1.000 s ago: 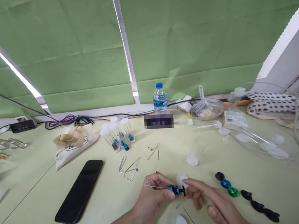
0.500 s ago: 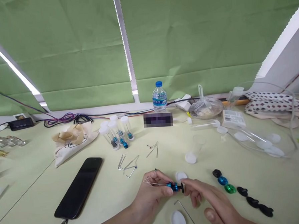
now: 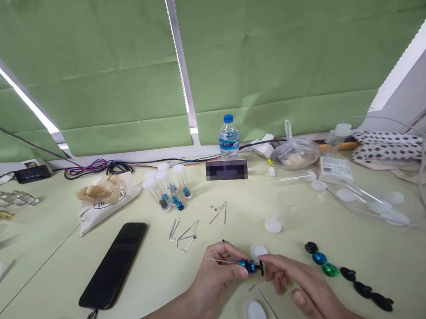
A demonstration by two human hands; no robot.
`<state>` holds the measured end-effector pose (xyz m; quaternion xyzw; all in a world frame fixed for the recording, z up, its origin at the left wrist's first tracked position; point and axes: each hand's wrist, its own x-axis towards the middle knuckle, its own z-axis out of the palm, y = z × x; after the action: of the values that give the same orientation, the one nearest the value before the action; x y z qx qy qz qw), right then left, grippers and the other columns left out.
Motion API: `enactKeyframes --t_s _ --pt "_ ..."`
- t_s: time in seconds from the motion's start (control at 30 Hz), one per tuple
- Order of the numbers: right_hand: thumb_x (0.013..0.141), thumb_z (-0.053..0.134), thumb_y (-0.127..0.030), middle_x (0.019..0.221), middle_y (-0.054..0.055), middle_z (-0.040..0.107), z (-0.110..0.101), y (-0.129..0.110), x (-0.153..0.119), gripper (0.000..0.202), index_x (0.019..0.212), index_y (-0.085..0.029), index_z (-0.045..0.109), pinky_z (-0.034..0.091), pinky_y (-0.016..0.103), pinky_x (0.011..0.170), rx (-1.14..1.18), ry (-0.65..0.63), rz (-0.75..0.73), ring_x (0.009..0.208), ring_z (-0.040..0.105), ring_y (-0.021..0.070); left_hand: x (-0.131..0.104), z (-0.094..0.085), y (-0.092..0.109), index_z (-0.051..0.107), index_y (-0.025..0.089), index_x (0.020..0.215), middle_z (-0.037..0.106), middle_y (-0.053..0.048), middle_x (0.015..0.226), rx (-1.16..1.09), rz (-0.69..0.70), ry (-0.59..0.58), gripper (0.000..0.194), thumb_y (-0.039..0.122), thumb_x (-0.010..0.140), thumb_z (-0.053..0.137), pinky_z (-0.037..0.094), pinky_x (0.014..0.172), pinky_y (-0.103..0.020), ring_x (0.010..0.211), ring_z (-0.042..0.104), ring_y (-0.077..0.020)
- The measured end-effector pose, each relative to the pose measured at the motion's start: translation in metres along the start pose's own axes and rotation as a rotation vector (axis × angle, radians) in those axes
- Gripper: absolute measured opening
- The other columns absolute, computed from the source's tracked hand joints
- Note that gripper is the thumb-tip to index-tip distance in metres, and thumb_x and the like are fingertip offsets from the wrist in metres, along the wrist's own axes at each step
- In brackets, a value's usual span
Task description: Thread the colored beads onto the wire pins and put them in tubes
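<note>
currently, the left hand is clamped on the blue-and-black spool, whose black end is just beside the right hand, its thumb and fingers apart; left of the spool, on the counter, lies a phone.

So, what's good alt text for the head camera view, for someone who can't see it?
The left hand holds a small blue-and-black part, the open right hand close beside it. Around them on a pale table lie bent metal rods, a black phone and a row of black, blue and green pieces; clear tubes and a water bottle stand farther back.
</note>
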<state>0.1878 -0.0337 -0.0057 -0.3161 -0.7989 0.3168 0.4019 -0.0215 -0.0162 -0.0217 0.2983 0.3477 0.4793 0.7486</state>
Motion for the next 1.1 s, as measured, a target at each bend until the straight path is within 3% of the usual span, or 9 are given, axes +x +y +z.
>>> enactKeyframes --t_s 0.57,0.73,1.1 --pt "0.098 0.032 -0.048 0.089 0.006 0.066 0.0017 0.0016 -0.0013 0.043 0.133 -0.029 0.048 0.055 0.029 0.064 0.006 -0.004 0.017 0.072 0.064 0.018 -0.0017 0.0021 0.0018 0.069 0.012 0.069 0.073 -0.005 0.068 -0.011 -0.008 0.012 0.024 0.009 0.052 0.085 0.047 0.069 -0.028 0.067 0.065 -0.016" --pt "0.099 0.03 -0.048 0.09 0.004 0.065 0.0018 0.001 -0.0005 0.043 0.137 -0.032 0.042 0.055 0.028 0.065 -0.009 0.005 0.016 0.071 0.064 0.0162 -0.0012 0.0029 0.0016 0.068 0.012 0.068 0.073 -0.005 0.068 -0.029 -0.007 0.008 0.025 0.01 0.051 0.086 0.049 0.07 -0.03 0.067 0.065 -0.0169" --pt "0.098 0.034 -0.048 0.087 0.004 0.066 0.0013 -0.0006 0.0003 0.041 0.131 -0.029 0.049 0.055 0.027 0.063 0.003 0.024 0.002 0.069 0.065 0.0166 -0.0015 0.0046 0.0042 0.069 0.012 0.067 0.072 -0.006 0.067 -0.018 -0.013 0.016 0.025 0.012 0.05 0.087 0.049 0.068 -0.03 0.065 0.065 -0.0164"
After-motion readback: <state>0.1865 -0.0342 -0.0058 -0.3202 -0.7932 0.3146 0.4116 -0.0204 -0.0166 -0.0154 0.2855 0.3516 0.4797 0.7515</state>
